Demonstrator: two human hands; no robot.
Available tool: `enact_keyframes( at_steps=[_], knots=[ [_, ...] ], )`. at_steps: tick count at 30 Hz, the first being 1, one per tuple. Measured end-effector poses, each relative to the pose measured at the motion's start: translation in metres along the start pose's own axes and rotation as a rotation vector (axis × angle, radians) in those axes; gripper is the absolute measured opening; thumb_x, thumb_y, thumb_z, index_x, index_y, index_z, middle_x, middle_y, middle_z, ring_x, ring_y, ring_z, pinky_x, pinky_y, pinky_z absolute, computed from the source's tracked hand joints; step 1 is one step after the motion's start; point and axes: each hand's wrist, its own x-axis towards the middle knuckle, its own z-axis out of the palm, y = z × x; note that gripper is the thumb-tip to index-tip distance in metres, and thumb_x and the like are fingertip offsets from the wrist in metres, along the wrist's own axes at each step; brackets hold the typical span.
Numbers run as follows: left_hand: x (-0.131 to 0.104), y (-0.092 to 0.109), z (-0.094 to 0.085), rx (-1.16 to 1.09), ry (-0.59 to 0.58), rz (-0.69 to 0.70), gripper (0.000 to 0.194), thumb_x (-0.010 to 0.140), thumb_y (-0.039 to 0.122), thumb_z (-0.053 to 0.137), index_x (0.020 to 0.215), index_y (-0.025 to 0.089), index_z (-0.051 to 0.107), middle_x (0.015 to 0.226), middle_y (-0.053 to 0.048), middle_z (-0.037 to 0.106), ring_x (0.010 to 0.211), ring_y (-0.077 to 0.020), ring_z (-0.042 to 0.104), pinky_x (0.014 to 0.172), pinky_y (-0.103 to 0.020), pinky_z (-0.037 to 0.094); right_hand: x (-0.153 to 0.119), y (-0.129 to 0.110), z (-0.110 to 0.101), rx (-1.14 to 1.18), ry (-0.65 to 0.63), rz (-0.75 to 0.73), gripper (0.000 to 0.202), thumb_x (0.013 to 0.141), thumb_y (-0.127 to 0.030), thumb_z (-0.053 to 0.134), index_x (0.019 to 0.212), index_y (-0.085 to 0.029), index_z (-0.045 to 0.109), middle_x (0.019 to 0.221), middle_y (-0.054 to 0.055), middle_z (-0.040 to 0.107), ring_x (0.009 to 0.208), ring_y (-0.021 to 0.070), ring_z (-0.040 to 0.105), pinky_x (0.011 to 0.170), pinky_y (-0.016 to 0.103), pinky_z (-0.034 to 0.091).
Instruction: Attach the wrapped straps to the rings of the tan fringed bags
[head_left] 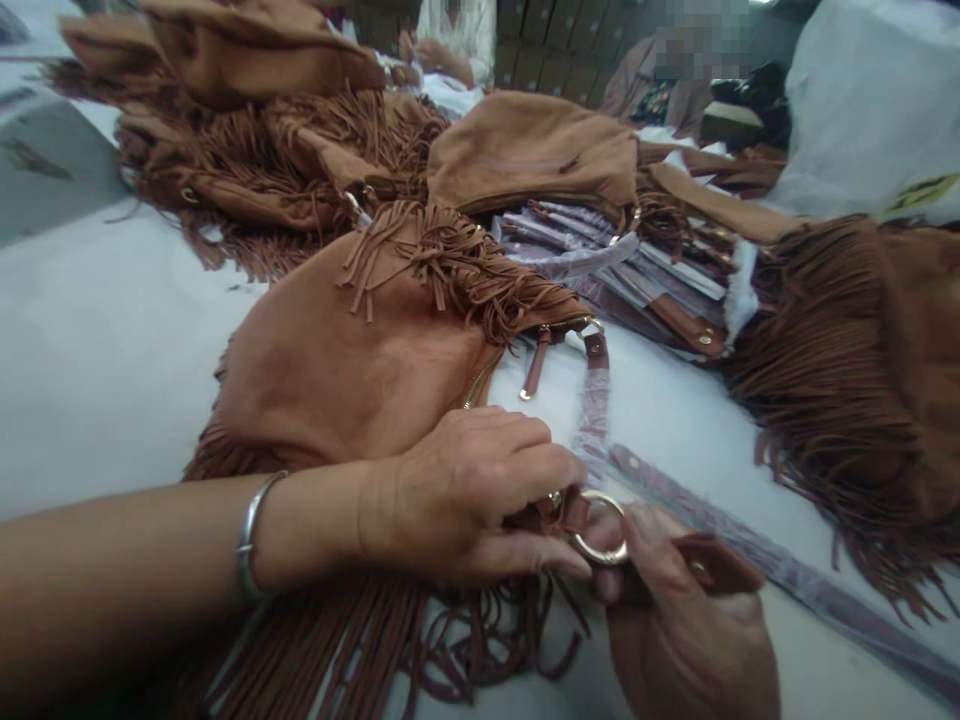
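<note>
Head view: the left hand (480, 500) pinches a small brown leather tab (576, 513) beside the tan suede fringed bag (352, 350), while the right hand (682, 610) is closed on the round gold metal ring (604, 559), seemingly to steady it. The bag lies on the white desk (90, 400), zip (564, 323) apart, contents hidden. Behind, clear plastic sleeves (622, 275) hold brown straps (679, 322).

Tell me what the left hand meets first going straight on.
From the left hand, the metal ring likely comes first, then the right hand; their exact depth is unclear.
</note>
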Motion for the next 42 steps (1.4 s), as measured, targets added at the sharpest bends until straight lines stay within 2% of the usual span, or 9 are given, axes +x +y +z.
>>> enact_keyframes(
  at_steps=[4,12,17,23,27,30,33,36,42],
  knots=[
    [0.001,0.012,0.004,0.119,0.035,0.004,0.047,0.074,0.062,0.056,0.07,0.016,0.061,0.061,-0.001,0.052,0.06,-0.0131,0.049,0.06,-0.028,0.034,0.006,-0.003,-0.01,0.098,-0.074,-0.064,0.034,0.078,-0.044,0.064,0.056,-0.018,0.061,0.048,0.0,0.052,0.046,0.0109,0.047,0.045,0.023,0.037],
    [-0.001,0.039,0.006,0.077,-0.003,-0.183,0.033,0.077,0.047,0.061,0.074,0.015,0.058,0.074,-0.001,0.053,0.068,-0.0119,0.048,0.06,-0.023,0.036,0.005,-0.007,-0.02,0.1,-0.298,-0.149,0.035,0.077,-0.039,0.066,0.053,-0.015,0.058,0.046,-0.002,0.051,0.046,0.0086,0.044,0.048,0.021,0.033],
    [0.004,0.043,0.012,0.082,0.045,-0.209,0.031,0.074,0.046,0.062,0.072,0.016,0.055,0.069,0.001,0.052,0.064,-0.0111,0.046,0.059,-0.023,0.034,0.009,-0.004,-0.022,0.019,-0.203,-0.132,0.031,0.081,-0.044,0.06,0.07,-0.015,0.058,0.051,-0.004,0.053,0.049,0.0094,0.047,0.052,0.022,0.037],
    [0.002,0.045,0.021,0.143,0.165,-0.243,0.029,0.073,0.043,0.06,0.065,0.017,0.052,0.066,0.001,0.052,0.062,-0.0111,0.046,0.06,-0.025,0.037,0.012,-0.006,-0.025,-0.072,-0.161,-0.168,0.04,0.069,-0.047,0.071,0.088,-0.017,0.053,0.052,-0.007,0.053,0.047,0.0091,0.049,0.047,0.021,0.035],
    [-0.001,0.042,0.02,0.135,0.248,-0.19,0.024,0.073,0.039,0.057,0.067,0.017,0.05,0.065,0.0,0.051,0.061,-0.0114,0.045,0.058,-0.024,0.037,0.013,0.002,-0.024,0.0,-0.077,-0.252,0.037,0.068,-0.045,0.073,0.083,-0.019,0.052,0.056,-0.006,0.056,0.049,0.0094,0.052,0.049,0.021,0.038],
    [-0.001,0.04,0.02,0.138,0.294,-0.174,0.022,0.073,0.037,0.055,0.068,0.017,0.049,0.065,0.0,0.05,0.06,-0.0117,0.044,0.057,-0.025,0.037,0.012,0.006,-0.023,-0.008,-0.031,-0.315,0.035,0.076,-0.052,0.062,0.082,-0.019,0.052,0.051,-0.005,0.056,0.049,0.011,0.052,0.048,0.022,0.038],
    [-0.002,0.038,0.021,0.157,0.291,-0.12,0.021,0.073,0.036,0.054,0.069,0.016,0.05,0.065,0.0,0.049,0.061,-0.0124,0.044,0.058,-0.027,0.036,0.01,0.006,-0.021,-0.119,-0.18,-0.297,0.038,0.083,-0.057,0.05,0.085,-0.019,0.054,0.05,-0.005,0.052,0.045,0.0095,0.046,0.045,0.021,0.035],
    [-0.003,0.036,0.022,0.168,0.316,-0.09,0.02,0.072,0.035,0.053,0.066,0.016,0.049,0.064,0.0,0.048,0.06,-0.0128,0.043,0.057,-0.028,0.035,0.009,0.003,-0.021,-0.19,-0.285,-0.252,0.033,0.083,-0.052,0.054,0.082,-0.018,0.054,0.057,-0.004,0.053,0.05,0.0087,0.046,0.049,0.02,0.036],
    [-0.002,0.034,0.019,0.155,0.365,-0.115,0.019,0.073,0.034,0.049,0.066,0.017,0.048,0.062,-0.001,0.046,0.059,-0.0128,0.04,0.056,-0.028,0.034,0.007,0.01,-0.016,-0.113,-0.106,-0.266,0.029,0.072,-0.045,0.069,0.073,-0.019,0.056,0.057,-0.003,0.056,0.05,0.0091,0.048,0.049,0.021,0.037]
  ],
)
